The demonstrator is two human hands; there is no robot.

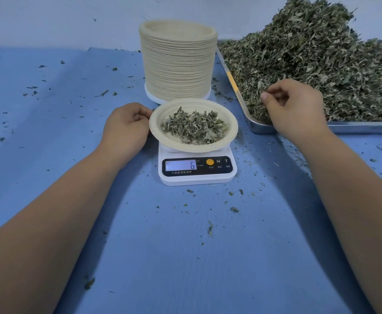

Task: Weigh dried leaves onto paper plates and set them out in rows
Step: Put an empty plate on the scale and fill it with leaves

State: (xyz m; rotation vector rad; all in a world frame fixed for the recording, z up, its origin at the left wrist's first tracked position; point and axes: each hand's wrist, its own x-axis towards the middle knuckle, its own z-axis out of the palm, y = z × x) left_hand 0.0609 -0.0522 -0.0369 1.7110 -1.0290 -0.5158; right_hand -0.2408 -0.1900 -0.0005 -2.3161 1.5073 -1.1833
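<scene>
Foreground: open blue surface (185, 257), flecked with leaf crumbs, between the two forearms. Centre: white scale (197, 175) (display reads 6) carrying a paper plate (158, 134) of dried leaves (193, 128). The left hand (125, 130) grips the plate's left rim; the right hand (296, 109) — well right of the plate, over the steel tray's (355, 127) near corner — pinches a leaf tuft (261, 88) from the heap (310, 53). Behind the scale, a plate stack (177, 64) stands beside the tray's left edge.
</scene>
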